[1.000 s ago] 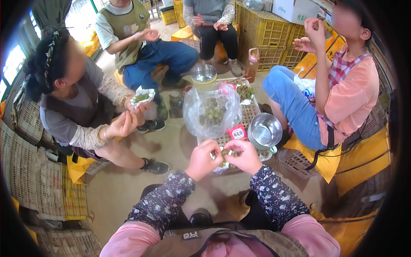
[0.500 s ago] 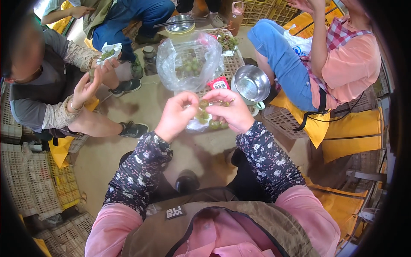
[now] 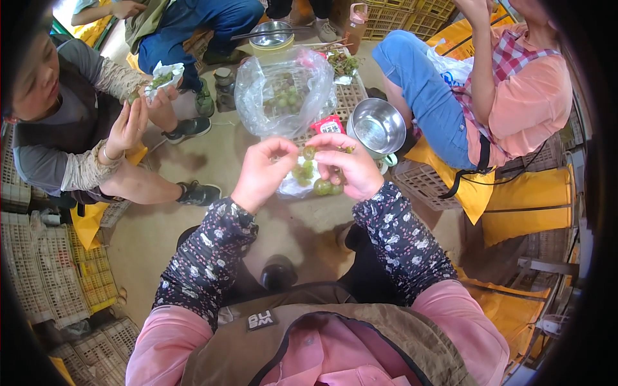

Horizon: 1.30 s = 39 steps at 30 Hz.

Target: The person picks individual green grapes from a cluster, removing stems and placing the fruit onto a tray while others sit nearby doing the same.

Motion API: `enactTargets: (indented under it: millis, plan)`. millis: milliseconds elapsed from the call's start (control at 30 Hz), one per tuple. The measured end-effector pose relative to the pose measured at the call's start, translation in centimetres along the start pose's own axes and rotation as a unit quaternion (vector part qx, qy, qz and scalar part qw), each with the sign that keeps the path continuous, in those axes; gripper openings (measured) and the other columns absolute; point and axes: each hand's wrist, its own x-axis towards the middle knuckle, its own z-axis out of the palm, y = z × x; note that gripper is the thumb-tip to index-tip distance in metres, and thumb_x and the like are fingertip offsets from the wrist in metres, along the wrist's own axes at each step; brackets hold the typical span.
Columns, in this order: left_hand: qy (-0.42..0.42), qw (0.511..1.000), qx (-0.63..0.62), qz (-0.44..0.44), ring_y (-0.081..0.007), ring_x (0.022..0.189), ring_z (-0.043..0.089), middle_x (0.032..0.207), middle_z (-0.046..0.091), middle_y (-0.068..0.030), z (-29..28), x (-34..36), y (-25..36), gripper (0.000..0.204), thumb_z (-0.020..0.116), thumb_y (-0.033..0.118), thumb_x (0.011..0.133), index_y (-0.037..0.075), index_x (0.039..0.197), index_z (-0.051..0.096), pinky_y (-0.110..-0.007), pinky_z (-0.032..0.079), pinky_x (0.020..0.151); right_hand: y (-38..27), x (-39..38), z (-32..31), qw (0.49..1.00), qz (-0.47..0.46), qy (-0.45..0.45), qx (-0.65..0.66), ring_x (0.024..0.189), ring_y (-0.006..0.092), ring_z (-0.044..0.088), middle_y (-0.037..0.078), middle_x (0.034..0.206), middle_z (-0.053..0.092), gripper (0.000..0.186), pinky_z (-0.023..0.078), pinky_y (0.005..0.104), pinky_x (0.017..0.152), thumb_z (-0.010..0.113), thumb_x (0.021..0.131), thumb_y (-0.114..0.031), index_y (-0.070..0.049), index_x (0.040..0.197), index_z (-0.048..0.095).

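Note:
Above a white paper (image 3: 293, 188) my two hands face each other. Thumb and forefinger of my right hand (image 3: 353, 168) grip a round green grape (image 3: 309, 152). More green grapes (image 3: 328, 187) hang beneath that hand, apparently in its curled lower fingers. My left hand (image 3: 262, 174) is pinched closed just left of the held grape, a small gap away. Whether a bit of skin is between its fingertips is too small to tell. Greenish grape scraps (image 3: 302, 172) lie on the paper.
Beyond my hands, a clear plastic bag (image 3: 283, 96) of grapes rests on an upturned crate (image 3: 351, 96). Right of it stand a steel bowl (image 3: 376, 125) and a red packet (image 3: 328, 125). Co-workers sit left, right and ahead; the left person holds a paper of scraps (image 3: 164, 78).
My left fingertips have drawn slightly away from the grape, which now shows clearly in my right fingers. The person on the left has raised their head into view.

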Motion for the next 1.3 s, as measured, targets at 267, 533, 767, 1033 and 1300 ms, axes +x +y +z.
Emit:
enactTargets:
  millis: [267, 533, 767, 1033, 1300]
  plan:
    - [0.062, 0.961, 0.186, 0.194, -0.0043, 0.064, 0.050, 0.085, 0.058, -0.0026, 0.1, -0.3, 0.9, 0.013, 0.061, -0.003, 0.074, 0.001, 0.085, 0.066, -0.017, 0.041, 0.056, 0.1, -0.1, 0.3, 0.999, 0.009, 0.028, -0.021, 0.055, 0.0043, 0.053, -0.001, 0.072, 0.058, 0.020, 0.033, 0.0152, 0.042, 0.060, 0.080, -0.007, -0.004, 0.099, 0.060]
    - [0.090, 0.922, 0.266, 0.265, -0.0189, 0.068, 0.057, 0.078, 0.059, -0.0070, 0.3, -0.4, 1.3, 0.015, 0.066, 0.000, 0.067, 0.004, 0.080, 0.067, -0.027, 0.045, 0.058, 0.1, -0.2, 0.6, 0.998, 0.000, 0.033, -0.061, 0.056, 0.0039, 0.053, -0.002, 0.073, 0.059, 0.021, 0.034, 0.0156, 0.043, 0.064, 0.077, -0.008, -0.007, 0.098, 0.060]
    - [0.082, 0.888, 0.310, 0.329, -0.0084, 0.053, 0.049, 0.079, 0.058, -0.0030, 0.2, -0.2, 1.1, 0.014, 0.065, -0.003, 0.067, 0.004, 0.079, 0.066, -0.021, 0.038, 0.043, 0.4, -0.1, 0.6, 0.997, -0.002, 0.045, -0.061, 0.053, 0.0028, 0.052, -0.004, 0.068, 0.057, 0.014, 0.032, 0.0145, 0.041, 0.066, 0.077, -0.008, -0.008, 0.089, 0.058]
    - [0.087, 0.881, 0.324, 0.335, -0.0116, 0.054, 0.050, 0.077, 0.057, -0.0041, 0.4, -0.2, 1.1, 0.011, 0.064, -0.003, 0.065, 0.003, 0.073, 0.062, -0.023, 0.038, 0.043, 0.2, -0.1, 0.6, 0.997, 0.007, 0.044, -0.069, 0.055, 0.0032, 0.052, -0.004, 0.070, 0.058, 0.013, 0.033, 0.0151, 0.043, 0.068, 0.076, -0.012, -0.009, 0.086, 0.059]
    - [0.065, 0.903, 0.307, 0.293, -0.0089, 0.054, 0.048, 0.076, 0.056, -0.0038, 0.3, -0.4, 1.0, 0.009, 0.063, -0.003, 0.065, 0.001, 0.072, 0.059, -0.022, 0.039, 0.046, 0.5, -0.1, 0.6, 0.996, -0.002, 0.035, -0.080, 0.053, 0.0026, 0.052, -0.004, 0.066, 0.056, 0.016, 0.032, 0.0143, 0.041, 0.068, 0.076, -0.009, -0.008, 0.090, 0.060]
